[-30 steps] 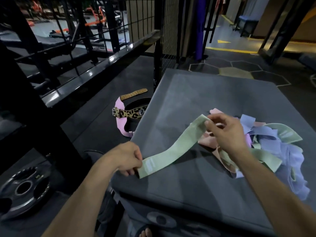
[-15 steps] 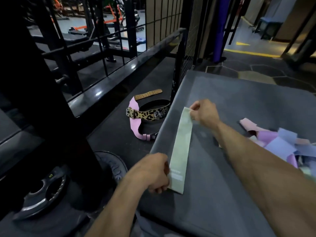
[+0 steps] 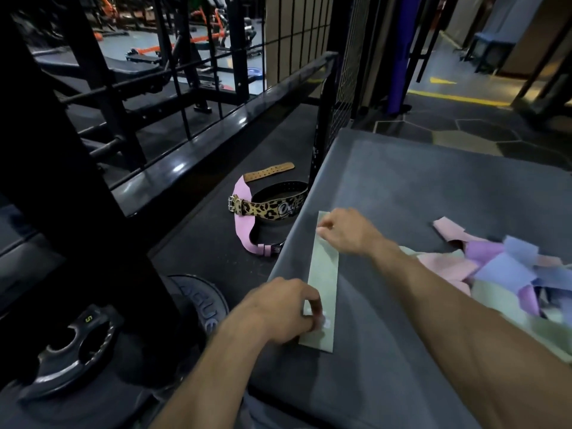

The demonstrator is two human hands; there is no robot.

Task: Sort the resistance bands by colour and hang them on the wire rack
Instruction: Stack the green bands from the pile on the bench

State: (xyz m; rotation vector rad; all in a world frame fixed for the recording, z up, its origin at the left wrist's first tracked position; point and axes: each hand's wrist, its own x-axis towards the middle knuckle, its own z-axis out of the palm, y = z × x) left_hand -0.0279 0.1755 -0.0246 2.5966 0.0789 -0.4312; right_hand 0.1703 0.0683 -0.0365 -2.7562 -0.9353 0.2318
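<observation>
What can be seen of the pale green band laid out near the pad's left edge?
The pale green band is a flat strip of what looks like woven fabric, with a small whitish label near its near end. It lies stretched out straight on the grey pad, close to the pad's left edge, apart from the mixed pile. The left hand pinches its near end at the label; the right hand holds its far end. It is not yet on any rack.

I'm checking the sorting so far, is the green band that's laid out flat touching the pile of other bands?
Cannot tell. In the head view the right forearm covers the stretch between the green band and the pile.
</observation>
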